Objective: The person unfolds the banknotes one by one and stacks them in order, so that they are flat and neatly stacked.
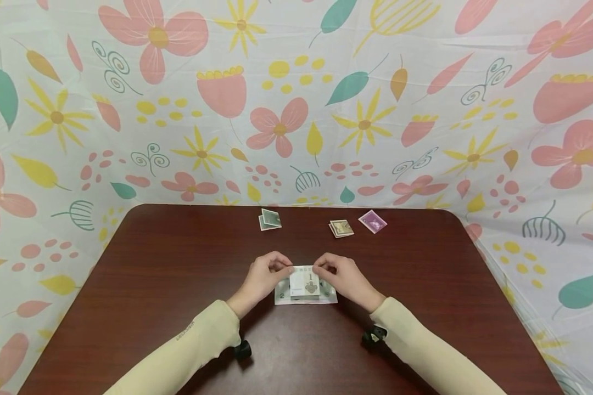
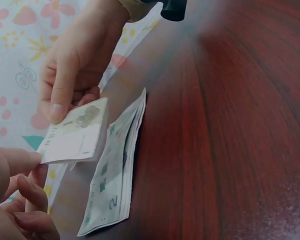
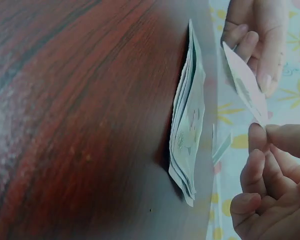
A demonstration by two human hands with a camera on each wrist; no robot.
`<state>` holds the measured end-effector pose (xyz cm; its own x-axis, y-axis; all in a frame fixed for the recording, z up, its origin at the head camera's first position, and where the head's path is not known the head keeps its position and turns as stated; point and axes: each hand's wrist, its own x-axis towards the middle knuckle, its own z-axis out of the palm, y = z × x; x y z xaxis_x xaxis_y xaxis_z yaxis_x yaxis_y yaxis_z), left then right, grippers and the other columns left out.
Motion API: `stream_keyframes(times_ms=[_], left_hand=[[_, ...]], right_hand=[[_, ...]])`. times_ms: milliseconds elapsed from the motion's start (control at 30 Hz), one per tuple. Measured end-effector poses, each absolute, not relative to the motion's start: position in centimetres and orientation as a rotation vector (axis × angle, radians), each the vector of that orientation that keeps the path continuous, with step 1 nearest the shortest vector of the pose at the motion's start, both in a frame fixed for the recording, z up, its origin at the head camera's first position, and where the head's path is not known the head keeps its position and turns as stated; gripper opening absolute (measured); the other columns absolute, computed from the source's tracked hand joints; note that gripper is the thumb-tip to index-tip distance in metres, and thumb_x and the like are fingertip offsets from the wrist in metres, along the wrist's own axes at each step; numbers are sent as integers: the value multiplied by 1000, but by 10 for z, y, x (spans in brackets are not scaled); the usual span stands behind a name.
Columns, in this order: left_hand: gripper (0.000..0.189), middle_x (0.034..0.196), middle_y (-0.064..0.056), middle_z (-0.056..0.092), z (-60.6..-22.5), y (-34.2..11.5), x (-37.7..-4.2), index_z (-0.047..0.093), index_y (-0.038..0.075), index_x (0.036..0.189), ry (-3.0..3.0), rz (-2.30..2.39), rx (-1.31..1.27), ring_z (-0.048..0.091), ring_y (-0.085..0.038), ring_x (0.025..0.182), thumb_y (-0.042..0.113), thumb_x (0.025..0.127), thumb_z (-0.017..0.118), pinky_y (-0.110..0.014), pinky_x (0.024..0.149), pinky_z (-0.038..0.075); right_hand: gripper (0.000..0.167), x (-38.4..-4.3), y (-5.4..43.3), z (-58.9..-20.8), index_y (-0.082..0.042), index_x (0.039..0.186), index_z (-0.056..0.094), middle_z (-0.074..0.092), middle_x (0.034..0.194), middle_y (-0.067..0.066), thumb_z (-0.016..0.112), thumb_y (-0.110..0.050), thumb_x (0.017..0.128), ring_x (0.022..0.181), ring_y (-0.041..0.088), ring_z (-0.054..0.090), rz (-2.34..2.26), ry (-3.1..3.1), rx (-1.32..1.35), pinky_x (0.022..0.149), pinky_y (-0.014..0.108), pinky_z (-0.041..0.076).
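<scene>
In the head view, a folded white banknote (image 1: 303,282) printed with a 1 is held level between two hands. My left hand (image 1: 267,277) pinches its far left corner between thumb and finger, and my right hand (image 1: 348,278) does the same at the far right corner. Below it lies a small stack of greenish banknotes (image 1: 283,299), a 2 printed near one end. From the left wrist, the folded banknote (image 2: 77,132) hangs above the stack (image 2: 102,185). Several layered, slightly bowed edges of the stack (image 3: 187,135) show in the right wrist view.
Toward the table's far edge are a folded green note (image 1: 272,219), a folded brownish note (image 1: 342,228) and a purple note (image 1: 373,221). The dark red wooden table (image 1: 178,258) meets a flower-printed cloth (image 1: 277,164) at the back and sides.
</scene>
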<state>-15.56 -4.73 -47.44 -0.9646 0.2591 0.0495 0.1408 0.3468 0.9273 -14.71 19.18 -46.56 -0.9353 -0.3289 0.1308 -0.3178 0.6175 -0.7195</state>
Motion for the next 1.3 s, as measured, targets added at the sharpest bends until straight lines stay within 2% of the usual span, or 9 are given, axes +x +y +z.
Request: stream_keyframes(times_ms=[233, 433, 667, 833, 933, 1100, 1300], left_hand=[[8, 87, -1, 77, -477, -49, -153, 72, 11, 98, 2535, 1673, 373, 61, -8, 73, 11, 93, 78, -24, 66, 46], [8, 84, 0, 75, -481, -48, -153, 72, 12, 95, 2573, 1646, 393, 60, -8, 72, 10, 92, 79, -23, 66, 46], [6, 82, -2, 73, -483, -46, -152, 73, 10, 91, 2548, 1677, 407, 60, -8, 71, 9, 92, 79, -24, 67, 48], [5, 79, -5, 73, -484, -46, -152, 73, 7, 91, 2510, 1710, 405, 56, -6, 62, 8, 93, 77, -22, 59, 47], [5, 79, -7, 74, -485, -47, -153, 73, 3, 92, 2512, 1745, 424, 57, -6, 62, 6, 92, 77, -22, 59, 47], [6, 82, -10, 75, -486, -49, -154, 73, 0, 92, 2502, 1805, 421, 61, -6, 72, 4, 91, 77, -21, 67, 48], [4, 83, -20, 72, -486, -51, -154, 72, -3, 95, 2356, 1878, 363, 52, -5, 59, 1, 93, 74, -20, 55, 42]], right_hand=[[4, -149, 193, -467, -14, 96, 73, 72, 82, -5, 71, -14, 99, 71, 7, 57, -1307, 2834, -531, 64, 25, 47], [5, -150, 194, -469, -13, 97, 73, 73, 83, 0, 70, -13, 100, 72, 8, 58, -1331, 2821, -509, 65, 25, 47], [4, -151, 192, -467, -13, 97, 73, 71, 82, -4, 70, -12, 99, 72, 9, 58, -1351, 2824, -522, 65, 25, 47], [7, -152, 192, -467, -10, 106, 72, 72, 83, -2, 70, -11, 99, 73, 11, 62, -1376, 2809, -527, 65, 25, 48], [14, -153, 193, -468, -9, 114, 72, 73, 84, 2, 68, -10, 101, 76, 16, 67, -1395, 2789, -536, 68, 27, 49], [19, -153, 196, -468, -11, 119, 72, 73, 90, 4, 61, -7, 104, 86, 24, 69, -1430, 2733, -569, 78, 32, 53], [22, -152, 197, -468, -12, 120, 72, 76, 102, 0, 65, -4, 100, 94, 20, 69, -1392, 2764, -600, 87, 40, 54]])
